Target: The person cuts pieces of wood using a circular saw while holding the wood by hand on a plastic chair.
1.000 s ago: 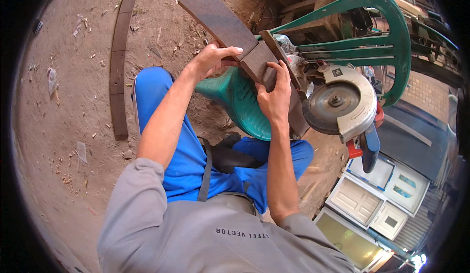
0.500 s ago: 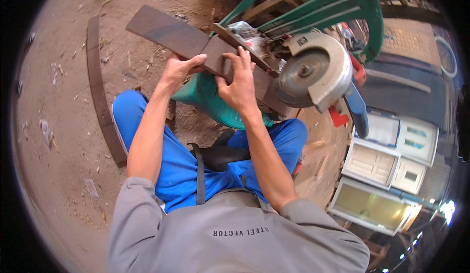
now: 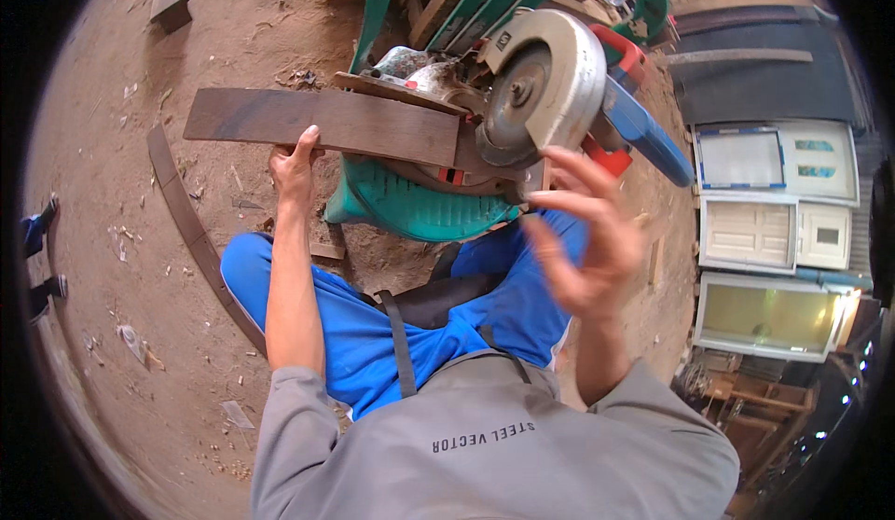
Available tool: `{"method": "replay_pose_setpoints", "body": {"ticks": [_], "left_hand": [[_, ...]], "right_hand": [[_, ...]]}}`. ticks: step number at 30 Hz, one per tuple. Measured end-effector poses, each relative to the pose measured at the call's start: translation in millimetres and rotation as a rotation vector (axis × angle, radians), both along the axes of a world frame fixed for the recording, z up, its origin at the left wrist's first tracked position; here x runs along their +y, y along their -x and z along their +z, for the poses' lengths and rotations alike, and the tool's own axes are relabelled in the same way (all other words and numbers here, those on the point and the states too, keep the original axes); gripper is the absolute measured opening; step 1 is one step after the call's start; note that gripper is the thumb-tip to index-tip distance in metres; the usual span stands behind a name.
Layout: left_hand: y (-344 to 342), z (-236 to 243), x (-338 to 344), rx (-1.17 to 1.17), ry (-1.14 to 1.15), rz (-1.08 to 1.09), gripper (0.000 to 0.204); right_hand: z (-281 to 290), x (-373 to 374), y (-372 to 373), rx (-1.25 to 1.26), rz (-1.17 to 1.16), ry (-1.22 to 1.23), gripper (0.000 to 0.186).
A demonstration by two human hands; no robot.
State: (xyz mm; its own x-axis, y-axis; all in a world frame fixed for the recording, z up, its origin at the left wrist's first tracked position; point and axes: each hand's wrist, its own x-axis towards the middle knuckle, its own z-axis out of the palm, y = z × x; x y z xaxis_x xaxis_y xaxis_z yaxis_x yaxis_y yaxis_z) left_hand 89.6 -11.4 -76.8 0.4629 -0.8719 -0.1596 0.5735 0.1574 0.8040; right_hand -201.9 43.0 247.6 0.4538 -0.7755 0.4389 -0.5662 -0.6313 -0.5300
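Head view: the left hand (image 3: 293, 173) grasps the dark board (image 3: 326, 121) at the saw blade's (image 3: 511, 108) nine o'clock, apparently steadying it along the wooden strip (image 3: 396, 90); the right hand's (image 3: 592, 245) fingers, toward five o'clock, spread loosely, seemingly empty.

Wears a grey short-sleeved shirt (image 3: 578, 469) at six o'clock, marked with dark lettering (image 3: 471, 443) across the front; shows bright blue trousers (image 3: 350, 315) and, toward seven o'clock, a dark strap (image 3: 400, 347) over them.
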Motion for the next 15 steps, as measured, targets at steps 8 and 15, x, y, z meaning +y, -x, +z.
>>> {"method": "replay_pose_setpoints", "body": {"ticks": [8,15], "left_hand": [[-3.4,-1.8,-18.3,-0.017,0.021,0.024,0.030],[7.4,12.1,-31.4,-0.038,0.090,0.082,0.034]], "right_hand": [[97.9,1.0,62.8,0.170,-0.252,0.438,0.035],[86.9,-42.9,78.8,0.563,-0.260,0.265,0.057]]}}
